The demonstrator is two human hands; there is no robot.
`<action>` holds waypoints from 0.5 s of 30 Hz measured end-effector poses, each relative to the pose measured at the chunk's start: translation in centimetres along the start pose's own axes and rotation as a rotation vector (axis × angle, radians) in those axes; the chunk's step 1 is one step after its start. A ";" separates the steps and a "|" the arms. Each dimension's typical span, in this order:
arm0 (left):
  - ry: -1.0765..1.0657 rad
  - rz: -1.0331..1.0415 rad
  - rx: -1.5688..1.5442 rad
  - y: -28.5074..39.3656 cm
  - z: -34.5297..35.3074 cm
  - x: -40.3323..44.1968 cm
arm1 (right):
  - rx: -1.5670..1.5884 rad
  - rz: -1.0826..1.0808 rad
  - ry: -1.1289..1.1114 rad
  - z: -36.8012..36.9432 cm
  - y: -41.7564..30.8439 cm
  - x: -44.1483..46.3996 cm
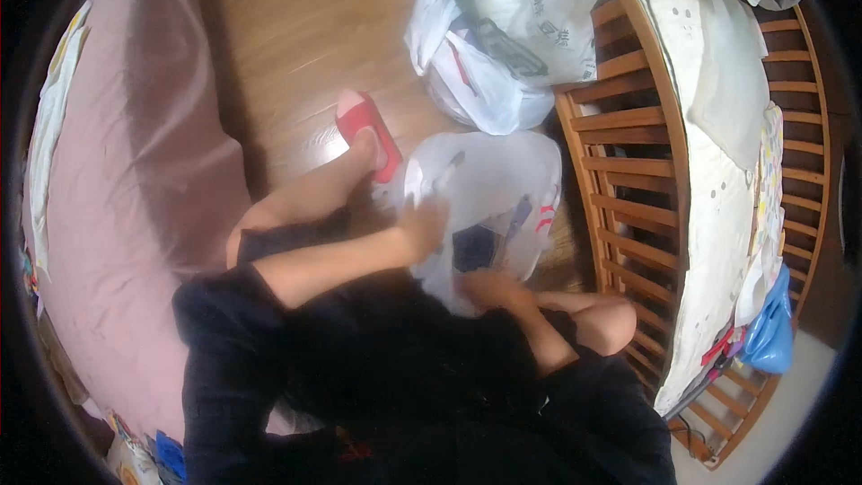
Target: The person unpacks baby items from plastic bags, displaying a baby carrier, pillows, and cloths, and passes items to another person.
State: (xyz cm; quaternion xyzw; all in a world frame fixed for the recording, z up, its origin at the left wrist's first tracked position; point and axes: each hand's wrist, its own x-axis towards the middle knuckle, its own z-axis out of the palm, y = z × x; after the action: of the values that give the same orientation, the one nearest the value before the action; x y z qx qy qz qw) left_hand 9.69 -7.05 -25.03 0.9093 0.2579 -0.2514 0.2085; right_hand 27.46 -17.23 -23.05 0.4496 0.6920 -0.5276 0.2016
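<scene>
A whitish see-through plastic bag [530, 162] sits on the floor between my legs, its mouth spread wide. Inside lie a folded dark blue cloth [476, 248], a grey-blue item [520, 216] and a small red-and-white piece [545, 218]. At the bag's left edge my left hand [422, 232] is closed on the plastic, blurred by motion. My right hand [492, 288] is closed at the near edge of the bag, its fingertips partly hidden. White film stretches between both hands.
Fuller white plastic bags [512, 36] stand just beyond, against a wooden slatted crib [628, 166] on the right. A pink-covered bed [135, 180] runs along the left. My foot in a red slipper [382, 148] rests on the wooden floor [278, 45]. A blue bag [769, 328] hangs by the crib.
</scene>
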 end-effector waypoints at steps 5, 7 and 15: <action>-0.508 0.412 -0.071 4.8 2.9 -1.8 | -0.072 0.015 0.019 1.6 2.9 5.9; -0.576 0.449 -0.114 5.1 3.6 -2.4 | 0.094 0.117 0.440 -0.4 6.5 10.2; -0.286 0.190 -0.008 5.6 2.4 -2.3 | 0.330 -0.132 1.178 -17.5 2.1 8.9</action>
State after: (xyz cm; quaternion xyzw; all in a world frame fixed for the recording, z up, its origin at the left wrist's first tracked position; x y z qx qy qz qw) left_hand 10.33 -13.47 -24.18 0.8837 0.1393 -0.3561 0.2698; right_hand 28.08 2.48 -24.55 0.6470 0.6226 -0.3021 -0.3201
